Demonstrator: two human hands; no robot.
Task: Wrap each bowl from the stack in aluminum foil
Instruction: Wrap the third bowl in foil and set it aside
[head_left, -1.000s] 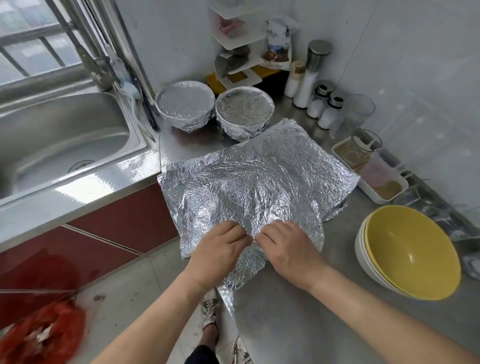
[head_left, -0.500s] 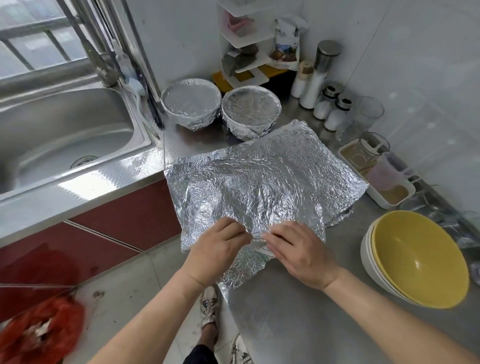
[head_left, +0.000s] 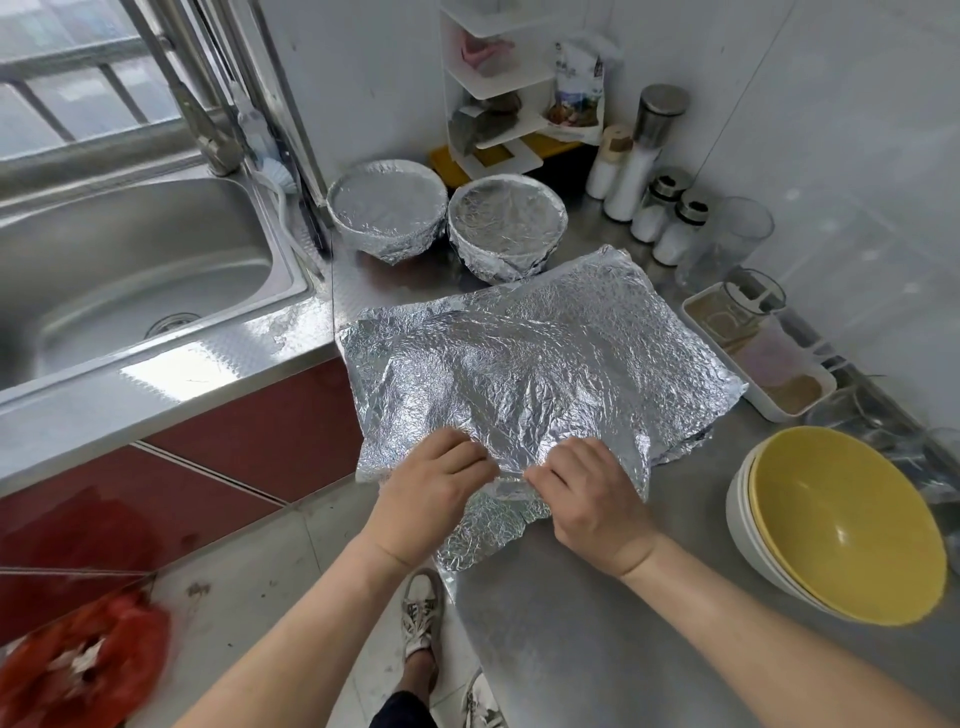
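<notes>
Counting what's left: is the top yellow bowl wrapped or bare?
Bare: the yellow bowl shows its whole inside, uncovered.

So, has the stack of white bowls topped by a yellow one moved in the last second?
No. The bowl stack sits beside the white rectangular tray as before; the frame shift is the camera's.

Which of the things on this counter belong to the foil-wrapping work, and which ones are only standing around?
Part of the job:
- foil sheets, near edge pinched by left hand and right hand
- bowl stack, not yet wrapped
- wrapped bowl by the sink
- second wrapped bowl

Just lying about:
- sink
- seasoning jars
- white tray
- corner rack
- red bag on the floor
</notes>
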